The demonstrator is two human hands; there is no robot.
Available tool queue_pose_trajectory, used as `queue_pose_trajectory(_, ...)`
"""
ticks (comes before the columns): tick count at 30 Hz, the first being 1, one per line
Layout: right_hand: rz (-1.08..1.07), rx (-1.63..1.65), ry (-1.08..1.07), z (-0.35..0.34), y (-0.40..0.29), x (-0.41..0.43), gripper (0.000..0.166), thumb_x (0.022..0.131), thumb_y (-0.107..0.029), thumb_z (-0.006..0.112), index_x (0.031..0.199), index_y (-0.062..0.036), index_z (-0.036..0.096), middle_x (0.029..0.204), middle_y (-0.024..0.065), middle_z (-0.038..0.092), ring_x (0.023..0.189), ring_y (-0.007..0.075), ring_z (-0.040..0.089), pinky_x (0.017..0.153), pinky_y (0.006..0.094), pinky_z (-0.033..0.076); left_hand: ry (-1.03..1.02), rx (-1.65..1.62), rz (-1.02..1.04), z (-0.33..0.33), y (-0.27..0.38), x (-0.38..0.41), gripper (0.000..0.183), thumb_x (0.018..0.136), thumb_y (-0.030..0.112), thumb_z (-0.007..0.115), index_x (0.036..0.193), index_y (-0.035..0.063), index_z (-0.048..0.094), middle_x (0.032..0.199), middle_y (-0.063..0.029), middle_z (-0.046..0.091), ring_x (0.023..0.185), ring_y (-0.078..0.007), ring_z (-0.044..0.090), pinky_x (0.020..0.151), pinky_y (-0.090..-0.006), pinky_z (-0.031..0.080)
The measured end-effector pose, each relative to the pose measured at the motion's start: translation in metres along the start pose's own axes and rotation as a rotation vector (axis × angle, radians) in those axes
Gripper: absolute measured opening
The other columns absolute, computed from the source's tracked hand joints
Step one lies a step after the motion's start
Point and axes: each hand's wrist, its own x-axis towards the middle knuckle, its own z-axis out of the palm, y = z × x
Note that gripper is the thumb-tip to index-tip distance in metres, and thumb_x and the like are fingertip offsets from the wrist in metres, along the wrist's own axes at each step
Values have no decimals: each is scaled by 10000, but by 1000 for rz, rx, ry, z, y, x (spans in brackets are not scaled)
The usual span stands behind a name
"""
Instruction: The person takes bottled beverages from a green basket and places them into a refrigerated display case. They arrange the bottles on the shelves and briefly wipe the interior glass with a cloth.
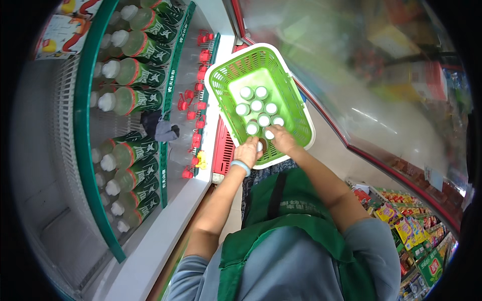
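Observation:
A green plastic shopping basket (299, 129) with a white rim lies before me. Inside it stand several white-capped bottles (257, 105), grouped around the middle and seen from above. My left hand (246, 152), with a pale blue band at the wrist, reaches over the near rim and has its fingers around a white-capped bottle (260, 146) with a brown side. Just right of it, my right hand (283, 140) has its fingertips at the cap of another bottle (269, 134). The fingers partly cover both bottles.
At left, an open cooler holds green-labelled bottles (130, 101) on a shelf and red-capped water jugs (196, 139) below. Grey cloth (165, 130) hangs at the shelf edge. A red-edged glass door (350, 145) stands at right. A red crate (224, 150) and packaged snacks (406, 229) are nearby.

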Motion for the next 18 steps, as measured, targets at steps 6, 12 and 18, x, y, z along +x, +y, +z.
queue_pose_trajectory(6, 367, 916, -332, -49, -32, -30, 507, 943, -413, 504, 1316, -70, 495, 1229, 112, 582, 1093, 214, 574, 896, 384, 483, 100, -804, 148, -101, -9, -51, 251, 793, 123, 691, 1000, 35, 580, 866, -45, 634, 773, -126, 606, 710, -279, 497)
queue_pose_trajectory(12, 188, 1591, -538, -89, -109, -77, 543, 963, -375, 477, 1342, 7, 405, 1299, 143, 524, 1157, 236, 549, 965, 401, 469, 156, -1083, 298, -198, 24, -97, 229, 818, 85, 567, 1042, 39, 580, 913, 21, 585, 811, -50, 520, 731, -194, 407)
queue_pose_trajectory(18, -186, 1592, -478, -124, -169, -121, 725, 797, -155, 725, 1385, 21, 340, 1271, 105, 517, 1168, 196, 518, 1004, 344, 426, 300, -1140, 354, -242, 43, -129, 275, 850, 219, 612, 1077, 64, 603, 838, 64, 563, 633, -7, 370, 562, -164, 292)
